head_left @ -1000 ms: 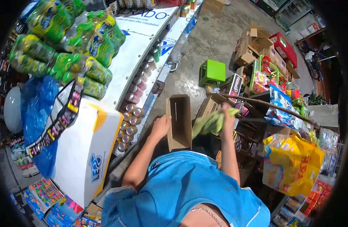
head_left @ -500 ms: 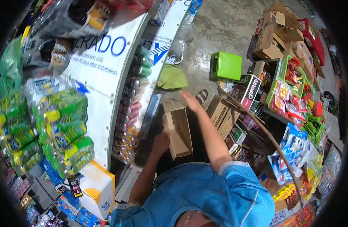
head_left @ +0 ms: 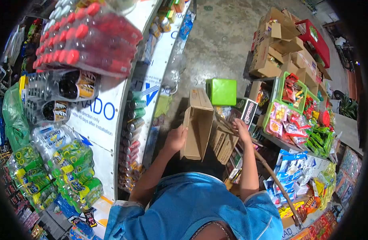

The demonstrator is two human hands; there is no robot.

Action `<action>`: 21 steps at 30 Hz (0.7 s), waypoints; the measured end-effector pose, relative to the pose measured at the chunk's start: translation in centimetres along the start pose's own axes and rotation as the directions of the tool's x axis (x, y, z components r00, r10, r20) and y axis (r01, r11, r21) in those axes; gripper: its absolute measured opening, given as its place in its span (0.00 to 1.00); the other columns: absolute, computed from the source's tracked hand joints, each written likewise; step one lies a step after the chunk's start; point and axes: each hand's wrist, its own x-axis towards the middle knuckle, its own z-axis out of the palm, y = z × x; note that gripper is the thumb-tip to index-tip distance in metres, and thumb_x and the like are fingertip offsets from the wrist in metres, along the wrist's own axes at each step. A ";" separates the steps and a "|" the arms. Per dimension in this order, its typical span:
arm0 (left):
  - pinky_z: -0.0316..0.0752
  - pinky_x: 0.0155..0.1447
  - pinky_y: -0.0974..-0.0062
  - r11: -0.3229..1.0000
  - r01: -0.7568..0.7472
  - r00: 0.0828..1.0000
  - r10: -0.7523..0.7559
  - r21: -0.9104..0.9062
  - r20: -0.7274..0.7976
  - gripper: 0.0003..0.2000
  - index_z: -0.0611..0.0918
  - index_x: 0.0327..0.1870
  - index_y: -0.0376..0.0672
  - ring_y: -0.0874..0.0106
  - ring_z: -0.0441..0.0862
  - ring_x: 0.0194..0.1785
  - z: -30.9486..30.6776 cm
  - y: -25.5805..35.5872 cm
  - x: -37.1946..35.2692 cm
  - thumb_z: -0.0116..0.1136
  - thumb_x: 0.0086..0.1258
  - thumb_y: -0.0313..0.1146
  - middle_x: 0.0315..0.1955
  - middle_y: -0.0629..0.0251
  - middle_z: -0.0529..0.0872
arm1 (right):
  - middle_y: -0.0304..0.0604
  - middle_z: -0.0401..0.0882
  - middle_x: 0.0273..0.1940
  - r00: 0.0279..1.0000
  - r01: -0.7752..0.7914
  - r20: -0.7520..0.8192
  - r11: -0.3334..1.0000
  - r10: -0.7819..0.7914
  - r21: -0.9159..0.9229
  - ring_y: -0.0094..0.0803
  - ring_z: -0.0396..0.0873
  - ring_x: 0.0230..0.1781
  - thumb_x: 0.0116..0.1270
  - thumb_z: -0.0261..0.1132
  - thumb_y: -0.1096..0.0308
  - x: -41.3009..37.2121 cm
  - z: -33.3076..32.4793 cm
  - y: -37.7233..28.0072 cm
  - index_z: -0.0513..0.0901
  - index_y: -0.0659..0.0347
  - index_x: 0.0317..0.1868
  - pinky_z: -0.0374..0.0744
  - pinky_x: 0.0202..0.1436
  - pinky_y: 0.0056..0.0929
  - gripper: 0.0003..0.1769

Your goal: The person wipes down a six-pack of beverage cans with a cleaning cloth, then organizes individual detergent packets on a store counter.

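Note:
My left hand (head_left: 177,138) is closed on the side wall of an open cardboard box (head_left: 199,132). The box stands upright lengthwise, its hollow inside facing me, in front of my body. To its right, my right hand (head_left: 241,129) is raised with the fingers curled in. It overlaps a long wooden stick (head_left: 274,174) that passes behind the wrist; whatever the curled fingers hold is hidden. Below that hand lie brown cartons (head_left: 224,146), and a white-and-black carton (head_left: 245,110) is just beyond it.
A green plastic stool (head_left: 223,92) stands on the concrete floor (head_left: 216,44). At left, a white shelf (head_left: 100,132) carries packs of bottles (head_left: 90,42) and rows of cans (head_left: 132,140). Snack trays (head_left: 290,108) and open cartons (head_left: 272,52) line the right side.
The box has risen and moved forward in my left hand. My right hand has gone from beside the box, fingers outstretched, to the right over the stick, fingers curled. The view has shifted.

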 end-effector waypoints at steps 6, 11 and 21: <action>0.74 0.47 0.37 0.977 -0.182 0.982 0.176 -0.114 -0.062 0.18 0.79 0.41 0.34 0.34 0.82 0.43 -5.8 8.3 9.5 0.52 0.84 0.43 0.33 0.37 0.85 | 0.55 0.66 0.80 0.945 0.226 0.249 0.974 -0.212 -0.026 0.46 0.68 0.79 0.82 0.53 0.35 -6.3 5.1 -19.1 0.61 0.58 0.85 0.66 0.80 0.44 0.44; 0.74 0.50 0.38 0.908 -0.254 0.960 0.195 -0.334 -0.201 0.20 0.80 0.43 0.35 0.34 0.83 0.47 -9.9 15.4 15.4 0.50 0.85 0.46 0.36 0.36 0.86 | 0.62 0.75 0.74 0.850 0.509 0.050 0.792 -0.524 -0.337 0.45 0.72 0.77 0.73 0.71 0.45 -8.9 9.0 -29.3 0.68 0.70 0.79 0.68 0.79 0.40 0.47; 0.74 0.43 0.41 0.874 -0.390 0.906 0.308 -0.289 -0.291 0.21 0.77 0.38 0.34 0.35 0.83 0.39 -14.5 22.0 24.6 0.49 0.86 0.45 0.30 0.38 0.85 | 0.62 0.82 0.58 0.583 0.529 -0.226 0.577 -0.780 -0.622 0.61 0.80 0.62 0.81 0.56 0.64 -3.9 8.1 -36.2 0.77 0.65 0.65 0.77 0.66 0.48 0.19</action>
